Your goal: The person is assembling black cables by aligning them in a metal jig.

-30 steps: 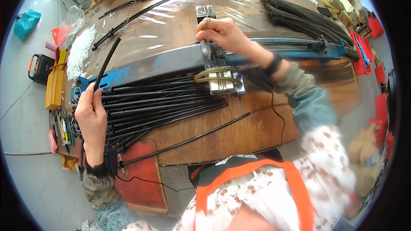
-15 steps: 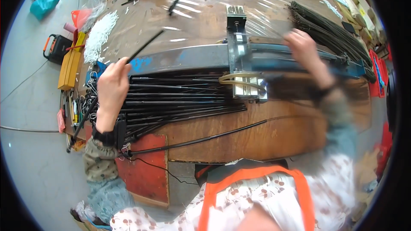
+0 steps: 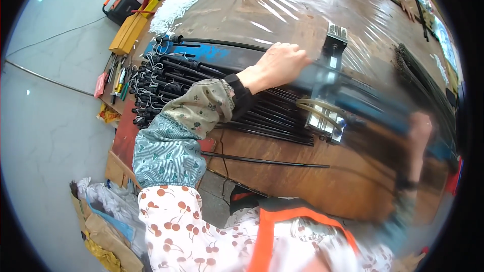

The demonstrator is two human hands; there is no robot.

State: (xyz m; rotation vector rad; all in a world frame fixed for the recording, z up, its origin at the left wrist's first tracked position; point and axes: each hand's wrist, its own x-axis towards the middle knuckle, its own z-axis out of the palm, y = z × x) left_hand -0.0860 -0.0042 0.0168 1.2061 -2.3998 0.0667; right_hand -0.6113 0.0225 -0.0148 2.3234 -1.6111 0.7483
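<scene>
Left hand (image 3: 280, 63) lies palm-down, fingers curled, on the blue metal rail (image 3: 212, 53) above the bundle of black rods (image 3: 212, 90). Right hand (image 3: 421, 131) blurred; grip cannot be told. Yellow box (image 3: 130, 32) at the table's left edge.

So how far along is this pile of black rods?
Done: hard to tell; some rods lie apart at the table's far right. In hand: the left hand rests on a rod on the blue press; the right hand is blurred. Left: a big bundle of rods by the press.

Two hands, left (image 3: 280, 63) and right (image 3: 421, 126); one metal clamp fixture (image 3: 325, 116); one blue rail (image 3: 212, 53); one bundle of many black rods (image 3: 201, 78), uncountable; one loose rod (image 3: 262, 160).
</scene>
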